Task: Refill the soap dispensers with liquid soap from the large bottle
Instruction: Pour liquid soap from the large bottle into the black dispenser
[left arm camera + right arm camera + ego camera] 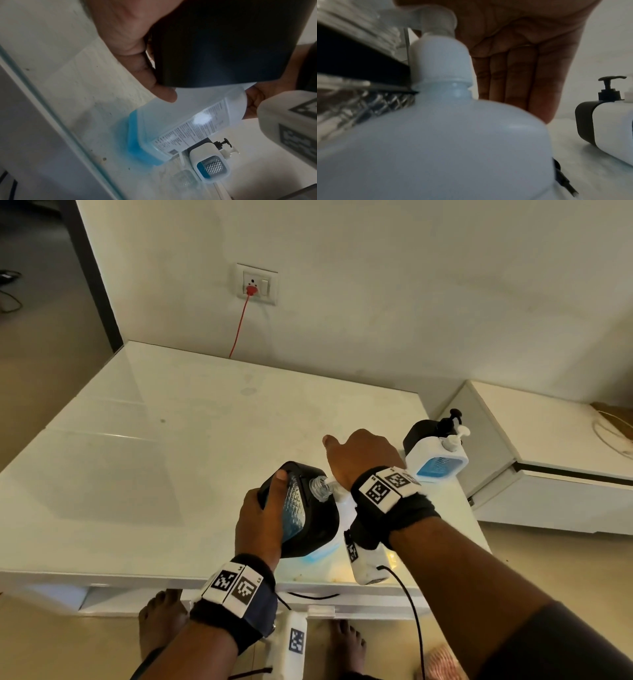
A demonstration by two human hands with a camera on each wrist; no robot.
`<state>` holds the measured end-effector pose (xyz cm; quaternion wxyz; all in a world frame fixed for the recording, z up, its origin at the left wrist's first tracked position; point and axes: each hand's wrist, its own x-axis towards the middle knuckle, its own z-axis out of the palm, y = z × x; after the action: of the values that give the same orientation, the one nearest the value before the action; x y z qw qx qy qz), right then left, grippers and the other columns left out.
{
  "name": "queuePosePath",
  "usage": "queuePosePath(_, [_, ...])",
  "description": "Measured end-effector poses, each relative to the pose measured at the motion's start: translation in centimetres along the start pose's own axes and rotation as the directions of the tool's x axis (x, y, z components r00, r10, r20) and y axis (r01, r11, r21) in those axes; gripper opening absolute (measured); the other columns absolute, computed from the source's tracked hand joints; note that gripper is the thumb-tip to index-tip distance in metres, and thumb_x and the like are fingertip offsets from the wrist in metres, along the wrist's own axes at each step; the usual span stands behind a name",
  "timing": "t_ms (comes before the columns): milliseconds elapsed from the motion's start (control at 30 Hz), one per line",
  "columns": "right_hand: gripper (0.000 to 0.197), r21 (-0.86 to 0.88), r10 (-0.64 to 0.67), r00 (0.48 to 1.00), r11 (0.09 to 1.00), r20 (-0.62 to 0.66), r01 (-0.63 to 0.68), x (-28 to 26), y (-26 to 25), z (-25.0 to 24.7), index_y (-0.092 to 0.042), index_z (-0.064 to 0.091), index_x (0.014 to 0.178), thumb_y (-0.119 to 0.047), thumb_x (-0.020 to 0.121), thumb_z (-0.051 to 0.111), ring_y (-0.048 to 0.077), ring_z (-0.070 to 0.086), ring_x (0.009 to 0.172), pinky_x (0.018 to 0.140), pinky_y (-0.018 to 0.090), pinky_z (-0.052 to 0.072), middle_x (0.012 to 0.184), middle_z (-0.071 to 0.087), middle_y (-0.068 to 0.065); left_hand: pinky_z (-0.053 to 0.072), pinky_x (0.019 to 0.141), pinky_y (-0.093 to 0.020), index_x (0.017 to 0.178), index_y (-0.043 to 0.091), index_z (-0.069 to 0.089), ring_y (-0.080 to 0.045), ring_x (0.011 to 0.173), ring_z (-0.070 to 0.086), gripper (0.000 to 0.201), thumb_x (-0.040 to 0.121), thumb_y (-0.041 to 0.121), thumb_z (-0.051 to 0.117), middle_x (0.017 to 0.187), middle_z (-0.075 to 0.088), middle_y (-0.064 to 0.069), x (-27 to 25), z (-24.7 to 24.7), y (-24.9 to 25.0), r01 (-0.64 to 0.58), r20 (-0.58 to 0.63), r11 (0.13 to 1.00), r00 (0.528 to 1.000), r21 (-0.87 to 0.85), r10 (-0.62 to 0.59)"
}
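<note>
My left hand [260, 518] grips a black soap dispenser [308, 508] with a clear diamond-patterned window, tilted so its open neck [320, 487] meets the white pump spout [331, 482] of the large bottle. The large translucent bottle [188, 119] stands on the table under my right wrist, a little blue soap at its base. My right hand [363, 457] rests palm-down on the bottle's pump head [436, 19], fingers [513, 75] straight and pointing down behind the bottle [445, 135]. In the left wrist view the black dispenser [223, 47] fills the top.
A white dispenser [436, 460] holding blue soap and a second black dispenser [419, 433] stand at the white table's [171, 457] right edge. A low white cabinet [548, 440] sits to the right. A red cable [239, 326] hangs from the wall socket.
</note>
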<state>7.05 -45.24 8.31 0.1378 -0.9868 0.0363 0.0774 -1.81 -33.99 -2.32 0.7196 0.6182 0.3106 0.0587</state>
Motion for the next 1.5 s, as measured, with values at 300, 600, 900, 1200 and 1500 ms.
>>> queuePosePath(300, [0.066,0.031,0.002,0.992,1.000,0.129,-0.006,0.9,-0.6,-0.6,-0.012,0.054,0.080,-0.073,0.092,0.032,0.029,0.060,0.079,0.077,0.035,0.046,0.081,0.061,0.005,0.054,0.082,-0.038,0.122,0.017,0.064,-0.024,0.101,0.067,0.077,0.084,0.083,0.053,0.111,0.070,-0.005,0.6,0.1,-0.5,-0.003,0.003,1.000,1.000,0.015,0.003])
queuePosePath(600, [0.056,0.020,-0.017,1.000,1.000,-0.013,0.017,1.0,0.3,0.3,-0.016,0.057,0.093,-0.069,0.092,0.037,0.029,0.055,0.085,0.075,0.034,0.039,0.101,0.065,0.010,0.057,0.090,-0.043,0.121,0.021,0.065,-0.023,0.101,0.069,0.097,0.060,0.094,0.047,0.111,0.072,-0.002,0.1,0.0,-0.2,-0.002,0.009,1.000,1.000,-0.003,0.002])
queuePosePath(900, [0.068,0.014,0.016,0.998,1.000,0.058,-0.017,0.9,0.0,-0.1,-0.013,0.059,0.086,-0.075,0.090,0.031,0.030,0.062,0.083,0.077,0.035,0.046,0.087,0.064,0.008,0.055,0.098,-0.048,0.125,0.019,0.063,-0.024,0.104,0.067,0.092,0.068,0.090,0.049,0.114,0.070,-0.002,-0.3,0.0,0.3,-0.012,0.000,1.000,1.000,0.007,0.012])
queuePosePath(1200, [0.065,0.015,-0.005,0.999,1.000,0.048,0.005,1.1,-0.1,0.0,-0.015,0.057,0.082,-0.074,0.091,0.031,0.029,0.064,0.081,0.074,0.034,0.043,0.086,0.066,0.007,0.056,0.099,-0.049,0.125,0.021,0.063,-0.025,0.104,0.067,0.097,0.065,0.095,0.051,0.114,0.070,-0.003,-0.2,0.1,0.2,0.017,0.008,1.000,1.000,-0.007,-0.017])
queuePosePath(1500, [0.045,0.018,0.003,1.000,1.000,-0.013,-0.003,0.3,0.4,0.3,-0.018,0.050,0.093,-0.062,0.096,0.037,0.025,0.048,0.084,0.076,0.034,0.036,0.090,0.051,0.004,0.056,0.095,-0.044,0.126,0.020,0.063,-0.023,0.103,0.067,0.099,0.061,0.094,0.047,0.113,0.070,-0.002,-0.5,0.1,0.4,0.018,0.018,1.000,1.000,-0.021,-0.018])
